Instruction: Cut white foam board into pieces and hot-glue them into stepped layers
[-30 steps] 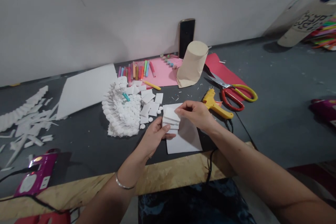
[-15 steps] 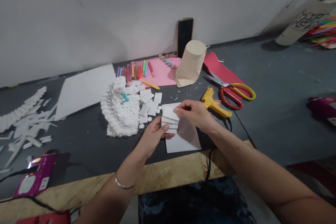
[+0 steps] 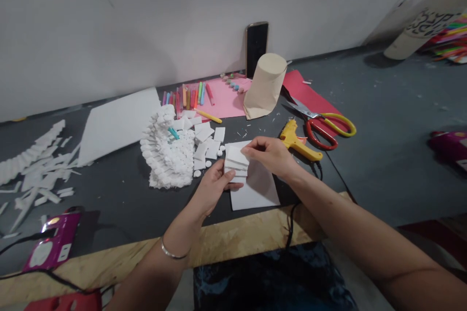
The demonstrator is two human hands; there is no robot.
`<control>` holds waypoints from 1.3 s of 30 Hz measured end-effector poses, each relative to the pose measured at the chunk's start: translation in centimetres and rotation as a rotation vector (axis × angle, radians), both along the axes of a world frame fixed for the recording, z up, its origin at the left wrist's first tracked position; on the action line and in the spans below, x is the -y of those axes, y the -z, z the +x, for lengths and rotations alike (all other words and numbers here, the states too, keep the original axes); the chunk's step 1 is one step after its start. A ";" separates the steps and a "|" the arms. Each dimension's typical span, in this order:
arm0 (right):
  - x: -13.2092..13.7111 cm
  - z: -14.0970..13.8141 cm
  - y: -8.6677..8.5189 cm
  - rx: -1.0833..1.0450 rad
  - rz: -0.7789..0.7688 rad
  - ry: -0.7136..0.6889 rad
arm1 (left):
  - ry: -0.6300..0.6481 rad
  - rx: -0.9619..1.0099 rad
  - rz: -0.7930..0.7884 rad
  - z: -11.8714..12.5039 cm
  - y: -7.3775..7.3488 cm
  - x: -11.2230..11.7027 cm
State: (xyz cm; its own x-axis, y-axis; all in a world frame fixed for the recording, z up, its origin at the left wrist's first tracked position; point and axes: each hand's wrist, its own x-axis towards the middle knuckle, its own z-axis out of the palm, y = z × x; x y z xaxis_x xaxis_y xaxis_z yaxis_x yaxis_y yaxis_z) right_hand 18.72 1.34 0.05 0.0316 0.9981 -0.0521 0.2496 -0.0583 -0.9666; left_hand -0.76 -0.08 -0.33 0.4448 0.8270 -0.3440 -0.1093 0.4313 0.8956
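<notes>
My left hand grips a small layered piece of white foam strips, thumb on its front face. At the top right corner of that piece, my right hand pinches the uppermost white foam strip. Below both hands lies a white sheet on the dark table. Left of them are loose white foam squares and a white ruffled foam piece with a small teal stick on it. A yellow glue gun rests just beyond my right wrist.
Large scissors lie on red paper at the right. Behind stand a beige paper cylinder and a phone. Markers sit on pink paper. White scraps and a purple power strip are at left.
Both hands keep the same hold on the foam strips, with hardly any movement. The whole view has shifted very slightly.
</notes>
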 end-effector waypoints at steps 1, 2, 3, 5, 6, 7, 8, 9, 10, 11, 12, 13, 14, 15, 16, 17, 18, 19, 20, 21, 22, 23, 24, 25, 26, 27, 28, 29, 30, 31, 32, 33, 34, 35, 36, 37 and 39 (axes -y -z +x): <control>0.0 0.0 0.0 0.002 0.003 0.000 | -0.001 -0.001 0.000 0.0 0.0 0.0; 0.0 0.0 0.0 0.006 0.004 -0.001 | -0.003 -0.001 0.000 0.0 0.0 0.0; 0.0 0.1 0.1 0.010 0.005 -0.001 | -0.003 0.000 0.000 0.0 -0.1 0.0; -0.1 0.1 0.1 0.016 0.000 0.001 | -0.003 0.002 0.000 0.0 -0.1 0.0; -0.1 0.1 0.1 0.015 0.000 0.001 | -0.004 0.004 0.001 0.0 -0.1 0.0; -0.1 0.0 0.1 0.012 0.000 0.000 | -0.003 0.004 0.001 0.0 -0.1 0.0; -0.1 0.0 0.1 0.008 0.001 -0.001 | -0.001 0.004 0.000 0.0 -0.1 0.0; -0.1 0.0 0.1 0.005 0.001 -0.001 | 0.000 0.004 0.000 0.0 -0.1 0.0; -0.1 0.0 0.1 0.004 0.000 -0.001 | 0.002 0.004 0.000 0.0 -0.1 0.0; -0.1 0.0 0.1 0.006 -0.001 0.000 | 0.003 0.003 -0.002 0.0 -0.1 0.0; -0.1 0.0 0.1 0.009 -0.002 0.001 | 0.003 0.002 -0.003 0.0 -0.1 0.0; -0.1 0.0 0.1 0.013 -0.002 0.003 | 0.001 0.001 -0.004 0.0 -0.1 0.0; -0.1 0.0 0.2 0.016 0.000 0.003 | 0.000 0.002 -0.004 0.0 -0.1 0.0; -0.1 0.1 0.2 0.018 0.001 0.003 | 0.001 0.002 -0.003 0.0 0.0 0.0; -0.1 0.1 0.2 0.018 0.002 0.004 | 0.003 0.003 -0.001 0.0 0.0 0.0; -0.1 0.1 0.2 0.015 0.004 0.004 | 0.006 0.005 0.002 -0.1 0.0 0.0; -0.1 0.1 0.2 0.010 0.005 0.004 | 0.010 0.006 0.004 -0.1 0.1 0.0; -0.1 0.1 0.3 0.007 0.006 0.005 | 0.013 0.006 0.005 -0.1 0.1 0.0; -0.1 0.1 0.2 0.004 0.007 0.004 | 0.014 0.006 0.006 -0.1 0.2 0.0; -0.1 0.1 0.2 0.002 0.007 0.003 | 0.016 0.007 0.005 -0.1 0.2 0.0; -0.1 0.1 0.2 0.000 0.007 0.003 | 0.016 0.007 0.006 -0.1 0.2 0.0; -0.1 0.1 0.2 -0.001 0.005 0.002 | 0.017 0.008 0.009 -0.2 0.3 0.0; -0.1 0.1 0.2 -0.003 0.002 0.002 | 0.018 0.010 0.012 -0.2 0.3 0.0; -0.1 0.1 0.2 -0.004 0.000 0.000 | 0.018 0.012 0.015 -0.2 0.3 0.0; -0.1 0.1 0.2 -0.005 -0.002 -0.001 | 0.019 0.014 0.016 -0.2 0.3 0.0; -0.1 0.1 0.2 -0.004 -0.002 -0.002 | 0.018 0.016 0.017 -0.2 0.3 0.0; -0.1 0.1 0.2 -0.004 -0.001 -0.004 | 0.016 0.016 0.016 -0.1 0.3 0.0; -0.1 0.1 0.2 -0.002 0.000 -0.005 | 0.015 0.015 0.012 -0.1 0.2 0.0; -0.1 0.1 0.2 -0.001 0.001 -0.006 | 0.011 0.014 0.009 -0.1 0.2 0.1; -0.1 0.1 0.2 -0.003 0.003 -0.007 | 0.004 0.014 0.005 0.0 0.2 0.1; -0.1 0.1 0.2 -0.007 0.004 -0.006 | -0.003 0.015 0.003 0.0 0.1 0.1; -0.1 0.0 0.2 -0.011 0.007 -0.006 | -0.010 0.017 0.001 0.1 0.0 0.1; -0.1 0.0 0.2 -0.015 0.011 -0.006 | -0.015 0.018 -0.002 0.1 0.0 0.1; -0.1 -0.1 0.1 -0.019 0.017 -0.005 | -0.023 0.019 -0.006 0.1 -0.1 0.1; -0.1 -0.1 0.1 -0.027 0.021 -0.005 | -0.032 0.019 -0.010 0.2 -0.2 0.1; -0.1 -0.2 0.1 -0.034 0.024 -0.005 | -0.043 0.019 -0.014 0.2 -0.3 0.1; -0.1 -0.2 0.1 -0.039 0.010 -0.031 | -0.071 0.024 -0.017 0.2 -0.4 0.0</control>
State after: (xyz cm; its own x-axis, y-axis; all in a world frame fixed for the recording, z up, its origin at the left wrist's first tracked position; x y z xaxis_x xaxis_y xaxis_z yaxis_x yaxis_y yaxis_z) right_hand 18.51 1.41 -0.07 -0.0011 0.9991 -0.0430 0.2135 -0.0418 -0.9761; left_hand -0.56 -0.10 0.05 0.3934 0.8509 -0.3481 -0.1616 0.4368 0.8849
